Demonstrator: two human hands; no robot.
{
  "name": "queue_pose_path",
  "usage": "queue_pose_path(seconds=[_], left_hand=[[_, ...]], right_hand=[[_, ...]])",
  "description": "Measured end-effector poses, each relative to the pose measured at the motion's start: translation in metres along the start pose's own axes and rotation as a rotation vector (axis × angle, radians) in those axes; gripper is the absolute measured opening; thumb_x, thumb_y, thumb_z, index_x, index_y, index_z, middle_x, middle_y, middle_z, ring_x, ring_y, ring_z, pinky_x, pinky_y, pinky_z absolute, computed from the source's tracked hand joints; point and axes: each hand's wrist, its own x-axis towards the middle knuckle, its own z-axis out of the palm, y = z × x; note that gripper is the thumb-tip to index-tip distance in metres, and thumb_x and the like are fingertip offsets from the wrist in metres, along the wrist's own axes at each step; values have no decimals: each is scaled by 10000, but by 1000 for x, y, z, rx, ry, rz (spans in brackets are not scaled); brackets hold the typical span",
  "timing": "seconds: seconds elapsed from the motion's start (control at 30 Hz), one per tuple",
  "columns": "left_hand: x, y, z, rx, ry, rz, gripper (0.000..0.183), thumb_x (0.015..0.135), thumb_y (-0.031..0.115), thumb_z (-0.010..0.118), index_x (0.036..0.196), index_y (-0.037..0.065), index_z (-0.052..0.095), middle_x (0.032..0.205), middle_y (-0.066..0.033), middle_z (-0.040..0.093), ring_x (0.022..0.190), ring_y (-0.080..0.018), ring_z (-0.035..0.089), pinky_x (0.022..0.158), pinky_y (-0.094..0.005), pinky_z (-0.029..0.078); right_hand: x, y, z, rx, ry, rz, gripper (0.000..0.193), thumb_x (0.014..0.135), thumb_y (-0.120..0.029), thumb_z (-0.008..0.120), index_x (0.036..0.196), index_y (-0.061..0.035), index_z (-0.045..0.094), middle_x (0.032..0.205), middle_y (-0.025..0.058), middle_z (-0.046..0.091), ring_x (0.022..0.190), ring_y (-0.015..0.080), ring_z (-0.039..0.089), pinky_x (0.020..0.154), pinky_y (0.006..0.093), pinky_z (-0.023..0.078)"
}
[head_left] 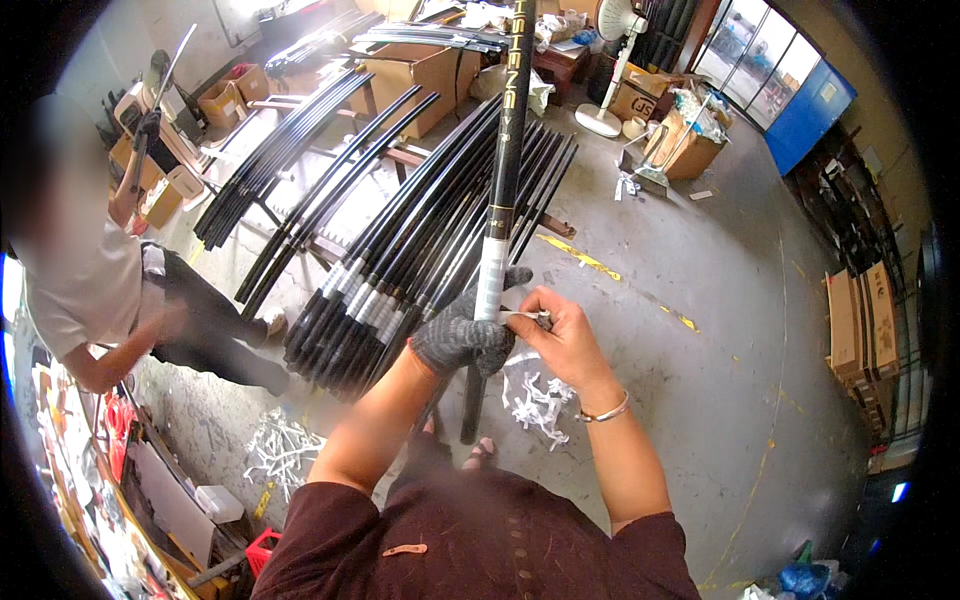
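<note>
A long black pole (pixel 507 150) stands nearly upright in front of me, with a pale white wrapped band (pixel 490 275) near its lower part. Wearing a dark grey knit glove, my left hand (pixel 462 335) is wrapped round the pole just below that band. My bare right hand (pixel 556 335), a bracelet at its wrist, pinches a thin white strip (pixel 525 315) beside the band. The strip's far end runs to the pole. Just beyond my left hand lies a bundle of black poles (pixel 420 240), several with similar white bands.
More black poles rest on racks (pixel 290 150) further off. On the left another person (pixel 110 290) holds a thin rod. White paper scraps (pixel 540 405) litter the floor by my feet. A white fan (pixel 605 110), cardboard boxes (pixel 690 140) and a dustpan (pixel 650 177) stand at the back right.
</note>
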Motion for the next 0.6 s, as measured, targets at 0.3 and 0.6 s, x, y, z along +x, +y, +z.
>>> queue_pose_path(seconds=[0.3, 0.6], left_hand=[[-37, 12, -40, -348, 30, 79, 394, 798, 51, 695, 1120, 139, 485, 610, -17, 487, 495, -137, 492, 471, -288, 404], [-123, 21, -118, 114, 55, -294, 884, 584, 344, 882, 1311, 31, 489, 1078, -63, 612, 936, -214, 560, 837, -390, 460]], right_hand=[[17, 130, -69, -957, 348, 143, 170, 840, -248, 610, 838, -78, 609, 815, 182, 631, 716, 349, 617, 616, 451, 463], [-213, 250, -209, -1502, 365, 807, 150, 872, -137, 525, 915, -63, 647, 857, 202, 674, 820, 394, 659, 683, 518, 506]])
